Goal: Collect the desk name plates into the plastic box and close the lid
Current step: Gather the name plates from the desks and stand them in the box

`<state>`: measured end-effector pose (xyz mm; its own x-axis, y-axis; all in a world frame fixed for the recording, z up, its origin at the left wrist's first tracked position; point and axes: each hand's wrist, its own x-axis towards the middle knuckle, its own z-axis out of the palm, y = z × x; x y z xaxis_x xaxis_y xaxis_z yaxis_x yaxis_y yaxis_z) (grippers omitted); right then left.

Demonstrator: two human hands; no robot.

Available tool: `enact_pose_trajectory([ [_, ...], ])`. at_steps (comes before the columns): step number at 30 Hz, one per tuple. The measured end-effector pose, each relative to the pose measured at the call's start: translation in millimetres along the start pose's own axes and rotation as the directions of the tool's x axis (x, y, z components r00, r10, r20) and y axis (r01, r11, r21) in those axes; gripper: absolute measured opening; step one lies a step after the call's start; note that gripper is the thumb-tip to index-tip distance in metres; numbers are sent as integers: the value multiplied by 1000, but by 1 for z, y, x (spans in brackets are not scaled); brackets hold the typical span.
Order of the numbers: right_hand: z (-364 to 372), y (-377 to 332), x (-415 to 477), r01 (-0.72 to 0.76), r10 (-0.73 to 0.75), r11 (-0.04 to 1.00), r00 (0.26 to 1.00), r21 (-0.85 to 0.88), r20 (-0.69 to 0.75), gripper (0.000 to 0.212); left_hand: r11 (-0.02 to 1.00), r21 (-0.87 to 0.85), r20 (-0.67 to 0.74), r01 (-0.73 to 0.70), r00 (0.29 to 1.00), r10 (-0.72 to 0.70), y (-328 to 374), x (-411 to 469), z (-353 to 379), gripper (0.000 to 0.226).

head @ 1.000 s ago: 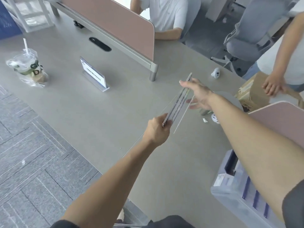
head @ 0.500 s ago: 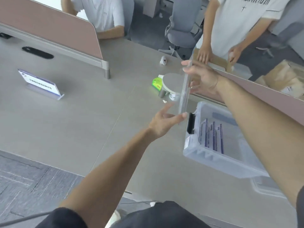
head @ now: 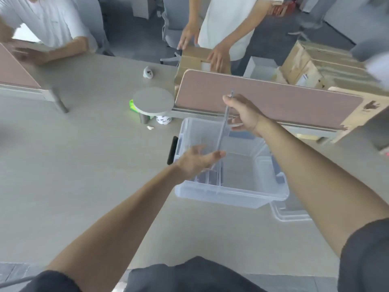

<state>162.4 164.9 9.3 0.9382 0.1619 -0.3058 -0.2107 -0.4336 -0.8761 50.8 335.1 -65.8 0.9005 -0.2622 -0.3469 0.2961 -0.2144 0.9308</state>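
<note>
We are gripping the name plates (head: pixel 224 123) edge-on in our right hand (head: pixel 244 114), long axis twelve-to-six, directly over the open plastic box (head: pixel 231 194); our left hand (head: pixel 195 160), fingers released, is steadying their six-o'clock end.

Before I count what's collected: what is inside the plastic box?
Inside the plastic box, a few name plates stand along its left wall; the rest of the floor looks bare. The left hand covers part of that row, so no exact count.
</note>
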Motion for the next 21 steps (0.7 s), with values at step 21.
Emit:
enact_pose_trajectory([
  [21,-59,201,90,-218,220,975,953,-30,209,56,654,650,-576,388,812,92,-77,70,16,56],
])
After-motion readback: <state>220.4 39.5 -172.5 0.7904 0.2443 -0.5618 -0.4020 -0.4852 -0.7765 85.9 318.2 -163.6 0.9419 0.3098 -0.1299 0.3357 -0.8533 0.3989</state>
